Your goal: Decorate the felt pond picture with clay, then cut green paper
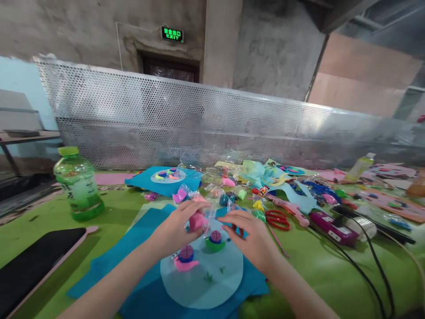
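Here, left hand (177, 228) curled round pink clay (196, 221); right hand (254, 237) arched nearby.

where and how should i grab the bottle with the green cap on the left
Probably best around its labelled middle, from the right, the side facing the left hand. The bottle stands upright, with a broad, rounded body below a narrower cap, and the phone in front lies flat, well below that grip.

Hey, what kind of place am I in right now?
Probably a craft workspace in a rough, unfinished-looking building: coloured paper and red scissors on the table, bare concrete wall behind.
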Demonstrator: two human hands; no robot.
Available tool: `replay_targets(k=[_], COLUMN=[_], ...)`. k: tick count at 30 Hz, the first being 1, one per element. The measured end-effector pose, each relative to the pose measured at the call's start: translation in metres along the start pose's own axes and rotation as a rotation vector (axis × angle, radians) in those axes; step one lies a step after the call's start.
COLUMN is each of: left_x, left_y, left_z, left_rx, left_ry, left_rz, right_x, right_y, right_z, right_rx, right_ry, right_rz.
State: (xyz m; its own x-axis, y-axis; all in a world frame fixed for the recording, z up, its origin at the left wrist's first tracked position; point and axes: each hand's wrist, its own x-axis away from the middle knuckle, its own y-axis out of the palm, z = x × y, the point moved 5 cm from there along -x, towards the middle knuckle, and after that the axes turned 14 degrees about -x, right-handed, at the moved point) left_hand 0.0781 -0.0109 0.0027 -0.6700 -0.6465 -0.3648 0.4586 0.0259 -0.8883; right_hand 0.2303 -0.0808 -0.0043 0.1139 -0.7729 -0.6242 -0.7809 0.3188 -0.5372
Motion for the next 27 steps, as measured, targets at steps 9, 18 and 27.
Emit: replay_targets(k=[9,18,27], left_x=[-0.002,0.0,0.006], left_y=[0.0,0.005,0.006], left_z=[-0.021,-0.015,0.005], left_rx=[0.003,-0.082,-0.276], left_ry=[-0.124,-0.031,0.14], left_rz=[0.092,0.036,0.132], right_x=[-0.043,-0.043,-0.032], right_y=[0.015,0.023,0.029], right_z=[-0.001,0.014,0.022], right_rx=[-0.092,-0.369,-0.356], right_ry=[-0.045,0.08,0.062], right_rz=[-0.064,-0.058,-0.063])
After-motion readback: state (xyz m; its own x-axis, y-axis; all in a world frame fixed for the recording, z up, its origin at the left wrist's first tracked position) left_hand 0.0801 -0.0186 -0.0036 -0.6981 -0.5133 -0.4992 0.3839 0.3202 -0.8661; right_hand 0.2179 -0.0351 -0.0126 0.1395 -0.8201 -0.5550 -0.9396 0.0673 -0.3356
